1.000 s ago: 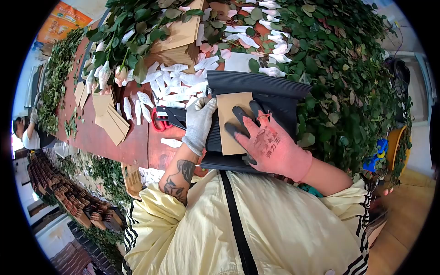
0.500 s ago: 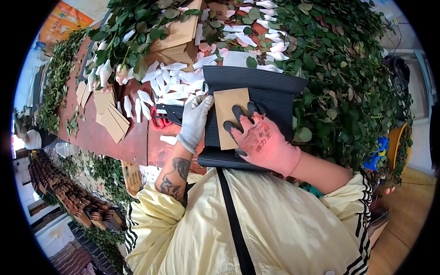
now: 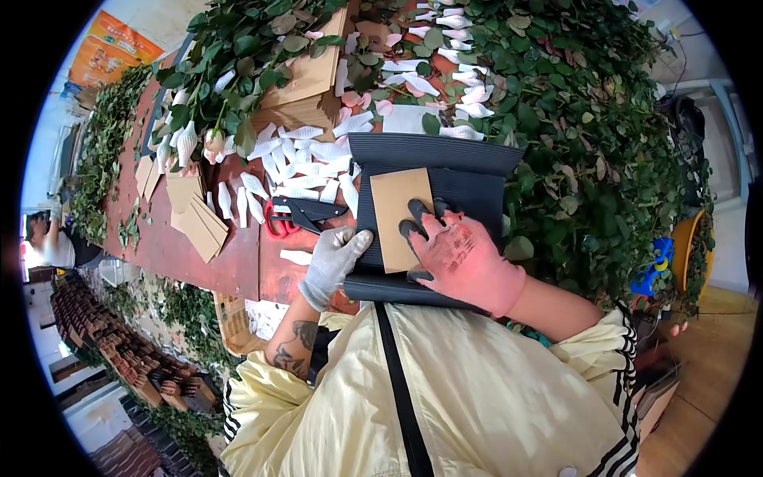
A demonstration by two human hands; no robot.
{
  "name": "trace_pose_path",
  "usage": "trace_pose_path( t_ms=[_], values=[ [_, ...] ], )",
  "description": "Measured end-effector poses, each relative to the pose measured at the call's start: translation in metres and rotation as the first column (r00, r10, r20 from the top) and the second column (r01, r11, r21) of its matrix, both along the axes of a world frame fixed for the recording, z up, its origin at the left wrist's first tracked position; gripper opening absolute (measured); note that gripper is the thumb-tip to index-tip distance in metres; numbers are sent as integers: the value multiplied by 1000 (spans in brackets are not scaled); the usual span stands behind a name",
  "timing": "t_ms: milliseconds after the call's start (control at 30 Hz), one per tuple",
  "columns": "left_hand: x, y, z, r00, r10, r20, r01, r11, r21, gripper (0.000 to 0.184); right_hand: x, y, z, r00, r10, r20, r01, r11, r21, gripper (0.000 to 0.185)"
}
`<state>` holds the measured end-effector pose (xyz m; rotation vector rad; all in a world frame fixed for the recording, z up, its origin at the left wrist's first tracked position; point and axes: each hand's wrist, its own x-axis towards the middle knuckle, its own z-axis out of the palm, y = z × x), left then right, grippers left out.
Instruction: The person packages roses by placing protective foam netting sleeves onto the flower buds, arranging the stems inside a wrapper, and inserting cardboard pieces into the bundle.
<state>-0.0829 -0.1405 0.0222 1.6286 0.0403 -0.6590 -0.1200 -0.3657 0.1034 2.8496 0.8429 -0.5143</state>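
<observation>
A black corrugated sheet, its far and near ends curled up, lies in front of my body. On it rests a flat brown cardboard piece. My right hand, in a pink glove with dark fingertips, lies over the cardboard's right side with fingers spread. My left hand, in a pale grey glove, pinches the sheet's left edge between thumb and fingers. Just beyond that hand are black scissors with red handles.
White mesh sleeves are heaped behind the scissors. Brown cards lie on the red table to the left, with a cardboard stack farther back. Leafy stems crowd the right side. A yellow tub stands at far right.
My left hand has slid nearer to me along the sheet's left edge, uncovering the scissors. My right hand stays on the cardboard. The view has shifted slightly.
</observation>
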Motion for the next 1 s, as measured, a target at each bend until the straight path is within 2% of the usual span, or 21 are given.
trace_pose_path(
  t_ms=[33,100,133,167,233,267,300,400,433,500,533,567,633,667,700,767,800,867,900,967,1000],
  values=[
    [1,-1,4,999,-19,-28,18,999,-43,31,5,-2,7,1000,1,3,-1,1000,-2,64],
    [8,-2,-1,1000,-1,-5,1,995,-102,26,18,-8,19,988,-133,-84,153,928,340,64],
    [12,-4,-4,1000,16,12,-14,987,-160,26,21,-7,15,944,-303,-131,330,860,389,71],
    [15,-3,-7,1000,10,20,-7,986,-166,26,21,-5,7,943,-309,-121,332,861,386,71],
    [22,-1,-5,961,-101,256,103,995,3,32,22,-2,-11,867,-498,-40,442,728,524,78],
    [22,0,22,961,-166,220,144,983,113,42,20,0,-15,852,-521,-44,434,657,617,80],
    [22,10,12,950,-179,255,166,984,70,53,20,0,-17,845,-533,-33,435,651,622,80],
    [12,9,39,972,-94,217,172,908,-382,68,19,5,-8,836,-507,-209,475,479,739,74],
    [9,8,38,970,-104,220,183,907,-378,68,19,7,-4,832,-515,-207,476,472,742,74],
    [2,5,33,976,70,204,2,943,-333,57,21,10,1,938,-306,-163,278,382,881,71],
    [3,18,27,971,126,202,-103,987,-121,39,30,10,-13,972,-170,-163,217,375,901,70],
    [2,20,23,940,268,213,-220,950,-223,26,27,10,-9,972,-177,-156,213,373,903,70],
    [1,27,29,917,357,178,-282,896,-344,24,14,10,-1,950,-221,-222,303,471,829,67],
    [4,30,34,909,387,157,-285,850,-442,20,15,12,-11,976,-167,-137,202,477,856,62],
    [2,30,39,840,535,94,-440,772,-459,19,11,11,-12,977,-162,-142,204,481,853,62],
    [14,56,41,766,614,191,-491,750,-443,15,12,11,4,977,-133,168,-17,733,680,60],
    [21,78,33,752,597,279,-516,797,-314,14,15,8,17,948,-150,282,-15,862,507,61],
    [37,124,-5,797,511,321,-527,849,-44,18,23,0,35,915,-233,330,112,931,348,62],
    [39,125,-8,786,334,520,-501,837,220,30,23,-5,38,897,-286,336,197,941,275,65],
    [37,90,18,564,302,769,-571,815,98,33,18,-20,26,903,-235,359,134,949,284,65],
    [39,86,29,564,304,768,-572,815,97,33,15,-24,22,906,-182,381,70,955,289,65]
  ],
)
